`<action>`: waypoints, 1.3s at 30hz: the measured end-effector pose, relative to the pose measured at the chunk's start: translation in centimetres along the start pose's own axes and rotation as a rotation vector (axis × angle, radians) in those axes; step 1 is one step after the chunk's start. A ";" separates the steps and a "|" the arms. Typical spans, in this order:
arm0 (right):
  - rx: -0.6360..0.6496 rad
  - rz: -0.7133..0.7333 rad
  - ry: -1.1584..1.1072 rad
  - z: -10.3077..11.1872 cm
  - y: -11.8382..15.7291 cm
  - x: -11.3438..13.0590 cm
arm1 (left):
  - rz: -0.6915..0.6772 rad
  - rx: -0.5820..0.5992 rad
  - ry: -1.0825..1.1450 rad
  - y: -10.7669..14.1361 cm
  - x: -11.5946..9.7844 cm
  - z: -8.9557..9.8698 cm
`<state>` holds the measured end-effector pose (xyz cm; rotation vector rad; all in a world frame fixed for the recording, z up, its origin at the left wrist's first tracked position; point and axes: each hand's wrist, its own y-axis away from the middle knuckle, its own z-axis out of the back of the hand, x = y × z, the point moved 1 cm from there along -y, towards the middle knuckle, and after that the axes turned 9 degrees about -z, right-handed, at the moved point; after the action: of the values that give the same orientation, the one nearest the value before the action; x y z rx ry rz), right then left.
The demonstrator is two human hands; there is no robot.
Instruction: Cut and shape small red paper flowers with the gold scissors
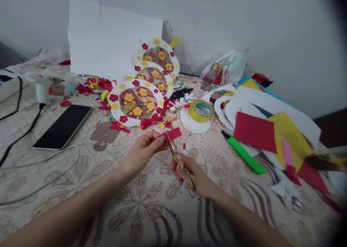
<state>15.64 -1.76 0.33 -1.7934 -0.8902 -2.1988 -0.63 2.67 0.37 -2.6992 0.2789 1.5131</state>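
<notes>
A small piece of red paper (pixel 174 132) is pinched between the thumb and fingers of my left hand (pixel 148 145). My right hand (pixel 189 171) grips a pair of scissors (pixel 176 158) by its handles, with the fingers wrapped round them. The scissor blades point away from me and lie across the red paper, close to my left fingertips. Just beyond my hands stand several white paper ovals (pixel 114 111) with clear-looking middles, decorated with red and yellow paper flowers. Red and yellow scraps (pixel 146 123) lie at the foot of the nearest oval.
At left are a black phone (pixel 63 127), a white glue gun (pixel 42 89) and cables. A yellow tape roll (pixel 201 111) sits on white paper beyond my right hand. To the right lie a green cutter (pixel 245 154), red card (pixel 255 131) and yellow card (pixel 291 138).
</notes>
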 end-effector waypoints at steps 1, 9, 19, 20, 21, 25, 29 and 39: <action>0.002 0.001 -0.014 0.0 0.0 0.0 | 0.000 0.004 -0.002 0.0 0.0 0.0; -0.001 -0.008 -0.046 -0.1 -0.2 -0.1 | -0.010 0.008 -0.040 0.0 0.0 0.0; -0.006 0.013 -0.025 -0.2 -0.1 -0.5 | -0.025 -0.007 -0.038 0.1 0.0 0.0; -0.010 0.014 -0.017 -0.2 -0.1 -0.5 | -0.026 -0.005 -0.039 0.1 0.0 0.0; -0.012 0.015 -0.011 -0.2 -0.1 -0.6 | -0.026 -0.002 -0.039 0.1 0.0 0.0; -0.023 0.008 -0.016 -0.2 -0.2 -0.9 | -0.031 -0.001 -0.030 0.0 -0.1 0.0; -0.045 -0.045 -0.069 -0.6 -0.3 -1.0 | -0.039 0.004 -0.018 0.0 0.0 0.1; -0.381 -0.088 0.429 3.2 -1.2 -0.6 | 0.052 0.004 -0.084 -0.1 -0.4 0.2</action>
<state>17.93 0.75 -0.35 -1.3287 -0.4897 -2.8068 -1.01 2.82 0.64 -2.6364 0.3519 1.6328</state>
